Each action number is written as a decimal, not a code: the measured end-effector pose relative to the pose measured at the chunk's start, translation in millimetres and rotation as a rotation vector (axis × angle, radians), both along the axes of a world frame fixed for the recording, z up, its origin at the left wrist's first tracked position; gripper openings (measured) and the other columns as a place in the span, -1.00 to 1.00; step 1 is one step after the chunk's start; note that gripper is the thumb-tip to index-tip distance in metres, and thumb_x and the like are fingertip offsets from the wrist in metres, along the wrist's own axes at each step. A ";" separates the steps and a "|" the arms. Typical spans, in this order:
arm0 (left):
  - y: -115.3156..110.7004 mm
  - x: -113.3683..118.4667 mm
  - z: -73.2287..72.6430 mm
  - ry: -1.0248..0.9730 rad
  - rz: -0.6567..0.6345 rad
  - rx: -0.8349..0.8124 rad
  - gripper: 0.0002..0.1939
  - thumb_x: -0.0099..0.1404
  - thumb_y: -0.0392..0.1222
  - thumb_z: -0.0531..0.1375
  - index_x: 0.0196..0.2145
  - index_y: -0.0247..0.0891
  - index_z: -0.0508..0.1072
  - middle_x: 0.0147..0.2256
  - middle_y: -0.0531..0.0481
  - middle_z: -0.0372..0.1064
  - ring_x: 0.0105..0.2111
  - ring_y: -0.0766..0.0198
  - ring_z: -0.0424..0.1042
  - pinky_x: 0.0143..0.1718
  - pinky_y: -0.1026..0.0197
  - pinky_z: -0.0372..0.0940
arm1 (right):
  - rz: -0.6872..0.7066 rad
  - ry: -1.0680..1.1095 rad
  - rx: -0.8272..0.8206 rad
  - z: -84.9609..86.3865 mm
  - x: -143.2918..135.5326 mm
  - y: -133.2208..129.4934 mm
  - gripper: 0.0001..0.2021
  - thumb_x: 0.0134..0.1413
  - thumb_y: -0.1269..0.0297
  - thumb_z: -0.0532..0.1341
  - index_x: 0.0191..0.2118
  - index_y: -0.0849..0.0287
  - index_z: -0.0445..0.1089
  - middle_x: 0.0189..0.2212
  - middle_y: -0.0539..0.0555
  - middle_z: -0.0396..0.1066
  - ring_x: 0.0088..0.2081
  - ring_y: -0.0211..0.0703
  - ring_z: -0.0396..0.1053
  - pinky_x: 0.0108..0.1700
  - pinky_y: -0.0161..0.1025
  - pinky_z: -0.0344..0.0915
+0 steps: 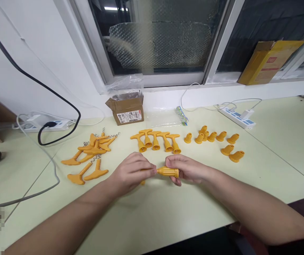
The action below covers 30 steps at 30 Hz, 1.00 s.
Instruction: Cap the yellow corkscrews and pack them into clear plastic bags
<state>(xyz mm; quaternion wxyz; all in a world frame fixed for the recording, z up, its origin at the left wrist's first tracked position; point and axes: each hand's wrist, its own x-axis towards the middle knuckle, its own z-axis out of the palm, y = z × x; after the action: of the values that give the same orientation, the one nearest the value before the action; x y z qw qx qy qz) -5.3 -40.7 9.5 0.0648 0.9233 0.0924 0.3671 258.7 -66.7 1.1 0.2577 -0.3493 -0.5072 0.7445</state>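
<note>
Over the middle of the pale table, my left hand (133, 171) is closed on a yellow T-shaped handle, mostly hidden by the fingers; a bit of it (142, 182) shows below them. My right hand (185, 168) grips a ribbed yellow sleeve (168, 172) lying sideways, its narrow end meeting the left fingertips. Behind the hands stands a row of several T-handles joined to sleeves (156, 141). At left lies a pile of loose T-handles with metal coils (96, 150). Several separate yellow sleeves (212, 136) stand at right.
A small cardboard box (129, 109) and a clear plastic bag (164, 117) are at the back by the wall. Power strips lie at back left (45, 124) and back right (238, 117). A grey cable (55, 173) crosses the table's left side. A yellow carton (270, 63) leans on the window.
</note>
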 end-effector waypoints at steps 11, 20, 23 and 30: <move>-1.8 4.2 -1.6 0.025 0.234 -0.530 -0.87 0.35 -0.11 0.33 -0.20 -0.18 0.55 -0.30 -0.04 0.59 -0.34 0.25 0.56 -0.33 0.26 0.40 | -0.126 -0.321 0.788 17.8 10.2 -10.7 -0.68 0.11 0.13 0.40 -0.04 0.08 0.46 -0.12 0.12 0.48 -0.14 -0.09 0.39 -0.17 -0.20 0.35; 0.4 -0.5 -4.4 -0.019 0.042 -0.127 -0.69 0.31 -0.34 0.33 -0.03 -0.05 0.57 -0.19 -0.03 0.62 -0.23 0.22 0.55 -0.09 0.09 0.37 | 0.070 0.050 -0.125 1.9 -0.8 -0.4 -0.58 0.14 -0.13 0.33 -0.27 0.15 0.30 -0.52 0.01 0.48 -0.55 -0.26 0.40 -0.48 -0.31 0.34; -0.4 2.7 -5.0 -0.128 0.157 -0.508 -0.72 0.26 -0.23 0.40 -0.07 -0.16 0.56 -0.19 -0.10 0.60 -0.20 0.19 0.56 -0.13 0.13 0.43 | 0.059 0.105 -0.102 2.1 -2.7 -2.2 -0.57 0.20 -0.15 0.29 -0.17 0.15 0.28 -0.46 0.06 0.54 -0.49 -0.21 0.47 -0.44 -0.28 0.38; 20.5 -0.8 -1.5 -0.588 0.154 -1.355 -0.45 0.20 -0.07 0.45 0.03 -0.15 0.30 -0.22 -0.05 0.60 -0.20 0.21 0.59 -0.04 0.10 0.46 | -0.265 -0.183 0.570 4.6 10.4 2.0 -0.77 0.30 0.06 0.25 -0.19 0.14 0.38 -0.29 0.06 0.46 -0.28 -0.19 0.44 -0.22 -0.22 0.37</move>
<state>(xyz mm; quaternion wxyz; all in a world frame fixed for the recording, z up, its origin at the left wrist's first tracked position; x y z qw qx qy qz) -6.1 -20.2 8.0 0.6166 0.5354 0.3420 0.4650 269.1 -64.7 5.7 0.3931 -0.3914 -0.6665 0.4980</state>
